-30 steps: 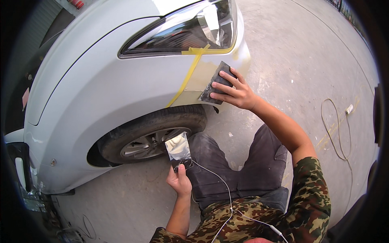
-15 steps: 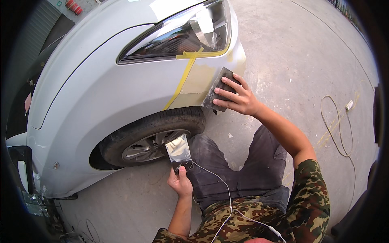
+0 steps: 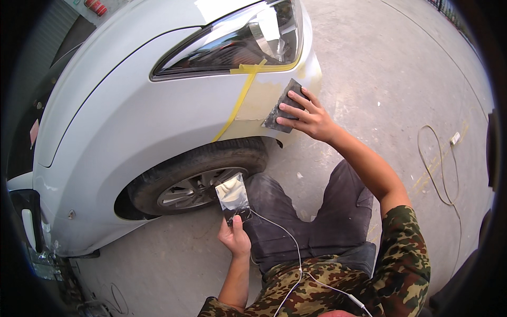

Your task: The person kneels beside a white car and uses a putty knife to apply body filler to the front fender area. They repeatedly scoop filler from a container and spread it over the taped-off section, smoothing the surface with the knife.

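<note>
My right hand (image 3: 311, 117) lies with spread fingers over a dark grey rectangular pad (image 3: 285, 104), gripping it. The pad is tilted against the front corner of a white car (image 3: 179, 100), and its lower left edge has pale smudges. Beside it is a cream, putty-like patch (image 3: 259, 103), bordered on the left by a strip of yellow masking tape (image 3: 234, 113). In front of the wheel, my left hand (image 3: 235, 236) pinches the lower end of a small shiny plate (image 3: 232, 198) with cream paste on its upper part. The pad hides part of the patch.
Above the patch is the headlight (image 3: 237, 42), taped along its lower edge. The tyre (image 3: 198, 177) stands close to my left knee. A thin white cord (image 3: 299, 248) runs over my lap and shirt. On the concrete floor at right lies a looped cable (image 3: 441, 195).
My right hand and the pad have moved slightly up the car's corner. My left hand still holds the plate in nearly the same place.
</note>
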Motion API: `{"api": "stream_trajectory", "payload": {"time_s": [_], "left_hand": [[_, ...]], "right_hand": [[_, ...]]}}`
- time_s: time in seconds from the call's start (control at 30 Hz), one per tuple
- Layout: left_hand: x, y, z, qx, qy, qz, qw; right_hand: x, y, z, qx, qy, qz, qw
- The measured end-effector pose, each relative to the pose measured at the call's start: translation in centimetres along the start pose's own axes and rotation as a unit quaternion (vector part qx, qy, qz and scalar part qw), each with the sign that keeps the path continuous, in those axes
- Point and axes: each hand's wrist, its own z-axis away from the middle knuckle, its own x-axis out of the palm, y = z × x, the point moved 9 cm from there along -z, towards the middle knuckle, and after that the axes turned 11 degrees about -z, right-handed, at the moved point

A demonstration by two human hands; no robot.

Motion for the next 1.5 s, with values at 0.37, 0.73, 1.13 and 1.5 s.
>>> {"api": "stream_trajectory", "payload": {"time_s": [0.37,0.73,1.13,1.5], "left_hand": [[-2.7,2.0,2.7,-0.011,0.015,-0.012,1.000],[-6.5,1.7,3.7,-0.006,0.024,-0.016,1.000],[-6.0,-2.2,2.9,0.015,-0.009,-0.048,0.999],[-0.5,-0.3,2.6,-0.002,0.016,-0.037,0.999]], "right_hand": [[-4.5,-8.0,-5.2,-0.048,0.021,-0.023,0.998],[-2.9,-11.7,-7.9,-0.083,0.067,-0.012,0.994],[0.8,-9.2,-4.0,-0.067,0.066,-0.022,0.995],[-0.1,-3.6,1.2,-0.042,0.007,-0.005,0.999]]}}
